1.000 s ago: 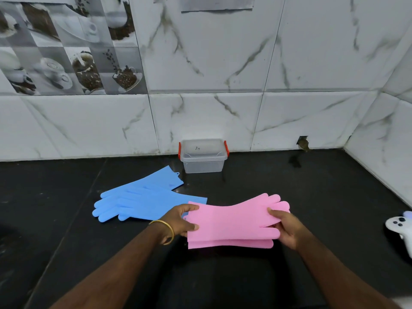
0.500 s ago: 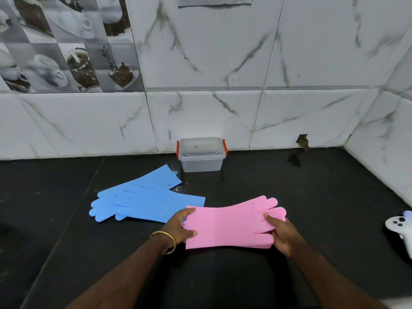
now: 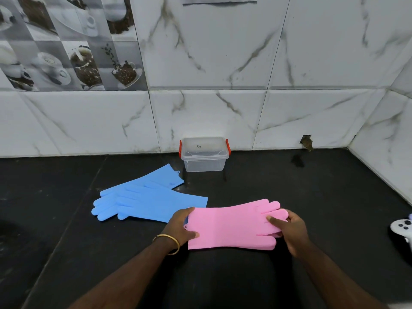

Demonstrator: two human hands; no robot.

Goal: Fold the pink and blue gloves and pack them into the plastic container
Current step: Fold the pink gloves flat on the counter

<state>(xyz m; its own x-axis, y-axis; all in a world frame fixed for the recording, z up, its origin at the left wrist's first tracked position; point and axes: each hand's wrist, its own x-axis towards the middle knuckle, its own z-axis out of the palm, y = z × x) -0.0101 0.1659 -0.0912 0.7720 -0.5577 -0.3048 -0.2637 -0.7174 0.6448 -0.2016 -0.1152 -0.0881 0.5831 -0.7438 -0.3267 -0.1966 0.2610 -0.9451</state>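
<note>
Two pink gloves (image 3: 231,226) lie stacked flat on the black counter, cuffs to the left and fingers to the right. My left hand (image 3: 181,227) pinches the cuff end. My right hand (image 3: 289,230) grips the finger end, thumb on top. Two blue gloves (image 3: 145,199) lie overlapping on the counter to the left, fingers pointing left. A small clear plastic container (image 3: 204,161) with a lid and red side clips stands against the wall behind them.
A white game controller (image 3: 402,228) sits at the right edge. The marble-tiled wall runs along the back and turns a corner at the right. The black counter (image 3: 312,192) stretches to both sides.
The pink gloves have been lowered from a slight lift and now lie flatter on the counter. Both hands keep their hold at the two ends.
</note>
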